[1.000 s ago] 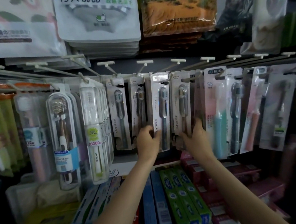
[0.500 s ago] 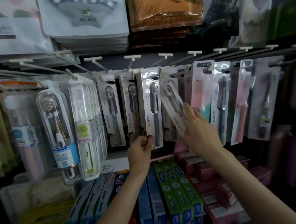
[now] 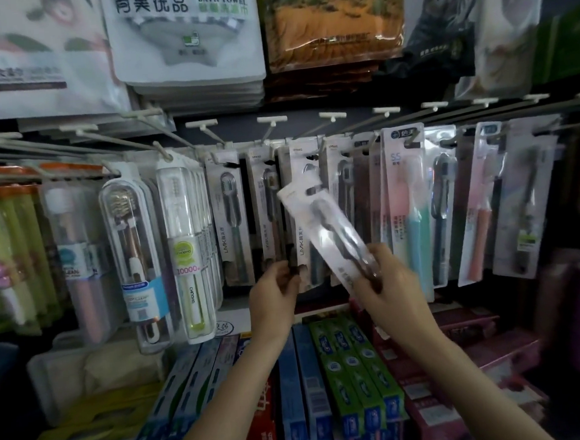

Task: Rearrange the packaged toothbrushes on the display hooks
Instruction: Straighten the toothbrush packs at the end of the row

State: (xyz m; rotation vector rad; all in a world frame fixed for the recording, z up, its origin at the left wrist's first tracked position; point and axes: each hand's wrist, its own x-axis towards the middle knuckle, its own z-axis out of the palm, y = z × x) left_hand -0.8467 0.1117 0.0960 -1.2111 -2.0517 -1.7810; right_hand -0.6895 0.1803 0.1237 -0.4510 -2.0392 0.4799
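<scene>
White card and clear blister make up the loose toothbrush pack (image 3: 327, 232), off its hook and tilted, its long axis running from upper left, where the hanging end points, down to lower right in front of the hanging row. The right hand (image 3: 391, 283) pinches its lower right end with curled fingers, so the pack rises up and left from that hand. The left hand (image 3: 275, 294), just left of it, grips the bottom edge of a hanging LMK pack (image 3: 300, 219) on the display hooks (image 3: 311, 157).
</scene>
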